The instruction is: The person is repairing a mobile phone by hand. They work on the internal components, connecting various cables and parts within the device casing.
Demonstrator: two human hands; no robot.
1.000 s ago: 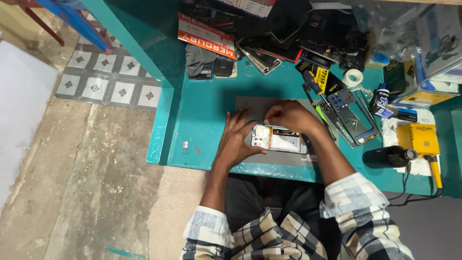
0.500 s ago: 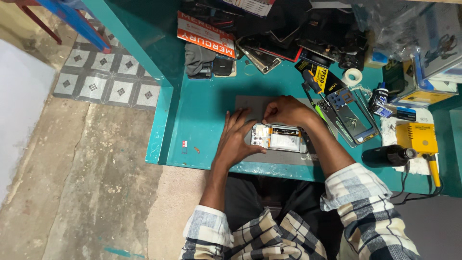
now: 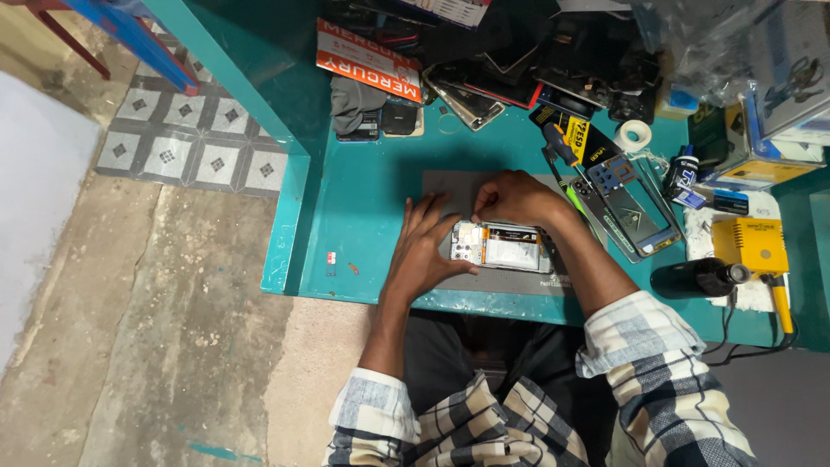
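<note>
barely anything's moved since a sec ago; left hand [image 3: 425, 251] still pinning the opened phone [image 3: 501, 246] flat; right hand [image 3: 517, 197] fingertips still pinched at its top edge

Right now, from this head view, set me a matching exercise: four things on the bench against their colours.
Things:
1. opened phone
2. tape roll
3. work mat
4. bench top

Colours:
A. teal
B. white
C. grey
D. white battery and exposed boards, under both hands

Pairs: 1-D, 2-B, 3-C, 4-A
</note>
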